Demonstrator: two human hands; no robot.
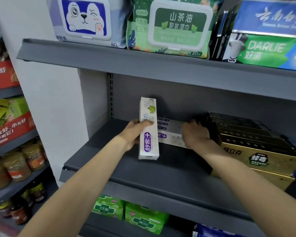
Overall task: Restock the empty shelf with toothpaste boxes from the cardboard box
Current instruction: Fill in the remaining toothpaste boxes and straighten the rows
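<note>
My left hand (133, 134) grips a white and purple toothpaste box (148, 129), held upright on end above the grey middle shelf (109, 151). Right of it, several matching white toothpaste boxes (171, 134) lie in a row on the shelf. My right hand (196, 134) rests on the right end of that row, fingers bent over the boxes, beside the stacked gold and black boxes (256, 147). The cardboard box is out of view.
Wet-wipe packs (173, 26) and Darlie toothpaste boxes (266, 50) fill the shelf above. Green packs (143, 218) sit on the shelf below. A neighbouring rack at left holds jars (15, 165) and red cartons (9, 129). The left part of the middle shelf is bare.
</note>
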